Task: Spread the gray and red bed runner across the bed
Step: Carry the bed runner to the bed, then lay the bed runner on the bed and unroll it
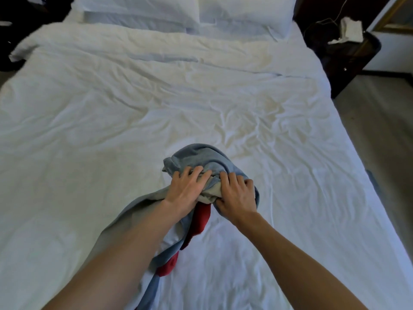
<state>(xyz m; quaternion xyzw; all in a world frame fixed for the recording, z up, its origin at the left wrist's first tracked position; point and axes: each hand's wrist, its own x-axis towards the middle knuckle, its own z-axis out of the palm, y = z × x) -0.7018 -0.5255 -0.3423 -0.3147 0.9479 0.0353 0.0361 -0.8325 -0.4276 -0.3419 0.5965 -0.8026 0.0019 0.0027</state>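
Grey and red cloth was seen in the head view, bunched in a heap on the near middle of the bed (89,130). This was the bed runner (201,157), and a tail of it trailed back toward the near edge beneath the left forearm. The left hand (185,191) was laid on the heap with its fingers curled into the grey folds. The right hand (237,198) was clamped on the right side of the same bundle, thumb tucked beneath. Both hands were judged to be gripping the cloth.

The runner was judged soft, limp and light, with no stiffness to hold a shape. It could be expected to sag between two grips and to drag a little on the wrinkled white cover, and rough handling was not thought a risk. A hold was best taken at the two corners of one short end, though where those corners lay inside the bundle could not be told.

Open cover was seen to the left, right and far side of the heap. The pillows (143,10) were set well apart at the far end. The bed's right edge dropped to the floor (380,130), and a dark nightstand (348,57) stood at the far right, clear of any sweep across the near part
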